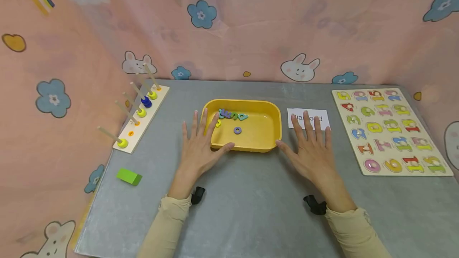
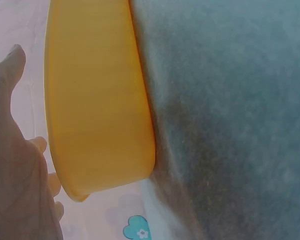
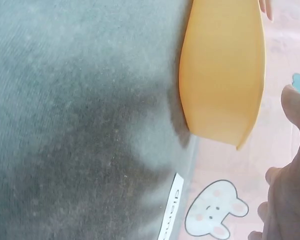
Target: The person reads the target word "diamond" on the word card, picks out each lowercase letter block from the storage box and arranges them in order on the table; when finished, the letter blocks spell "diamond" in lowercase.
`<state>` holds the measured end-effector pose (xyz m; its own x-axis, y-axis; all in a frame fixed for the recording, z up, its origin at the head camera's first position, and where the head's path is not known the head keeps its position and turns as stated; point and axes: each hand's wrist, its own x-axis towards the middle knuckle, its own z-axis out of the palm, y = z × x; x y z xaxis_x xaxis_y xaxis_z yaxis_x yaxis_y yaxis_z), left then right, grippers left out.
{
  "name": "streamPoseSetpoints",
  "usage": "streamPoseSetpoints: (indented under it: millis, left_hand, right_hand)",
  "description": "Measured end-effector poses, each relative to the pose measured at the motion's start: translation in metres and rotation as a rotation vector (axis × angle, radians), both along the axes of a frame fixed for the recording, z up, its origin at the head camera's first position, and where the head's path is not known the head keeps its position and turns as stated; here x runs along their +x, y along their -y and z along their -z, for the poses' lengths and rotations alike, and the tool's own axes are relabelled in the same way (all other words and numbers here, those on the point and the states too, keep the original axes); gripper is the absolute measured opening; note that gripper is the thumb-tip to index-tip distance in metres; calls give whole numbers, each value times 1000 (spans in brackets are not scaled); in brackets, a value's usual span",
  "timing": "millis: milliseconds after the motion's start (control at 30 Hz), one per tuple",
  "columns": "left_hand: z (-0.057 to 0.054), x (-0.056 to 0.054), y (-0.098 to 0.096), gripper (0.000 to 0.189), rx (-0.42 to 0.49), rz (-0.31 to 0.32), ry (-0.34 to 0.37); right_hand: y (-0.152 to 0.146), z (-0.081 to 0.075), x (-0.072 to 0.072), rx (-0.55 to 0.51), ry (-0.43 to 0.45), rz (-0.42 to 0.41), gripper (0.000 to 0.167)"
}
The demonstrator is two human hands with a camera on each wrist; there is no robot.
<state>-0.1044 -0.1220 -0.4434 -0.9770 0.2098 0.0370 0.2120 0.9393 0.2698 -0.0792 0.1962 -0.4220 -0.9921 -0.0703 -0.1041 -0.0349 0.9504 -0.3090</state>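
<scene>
A yellow plastic tray [image 1: 258, 138] sits mid-table with several small coloured letters [image 1: 233, 115] toward its back left and a purple ring-shaped piece [image 1: 237, 130] nearer its front. My left hand [image 1: 198, 150] is spread flat at the tray's left end, its fingers overlapping the rim in the head view. To the right, my right hand [image 1: 311, 156] has its fingers spread, thumb tip close to the tray's front right corner. Its fingertips overlap a white printed card [image 1: 293, 118], hiding part of the word. Both hands hold nothing. Each wrist view shows the tray's outer wall [image 2: 97, 100] beside the hand.
Along the left edge stands a wooden peg board [image 1: 141, 122] with yellow and blue rings on some pegs. A green block [image 1: 129, 176] lies in front of it. At the right is a number puzzle board [image 1: 391, 132]. A patterned pink cloth [image 1: 244, 43] hangs behind the table.
</scene>
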Motion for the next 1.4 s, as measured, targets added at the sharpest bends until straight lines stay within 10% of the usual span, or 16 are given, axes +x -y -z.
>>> streamPoseSetpoints:
  millis: [600,900,1400]
  left_hand:
    - [2,-1,11,105,65,-24,2]
    - [6,-5,13,114,249,-64,125]
    - [5,-6,14,117,285,-72,174]
  right_hand:
    - [38,-6,-21,-52,-86,-135,91]
    - [71,2,-60,-211,-11,-334,67]
    - [95,29,-110,-183,4,-321,36]
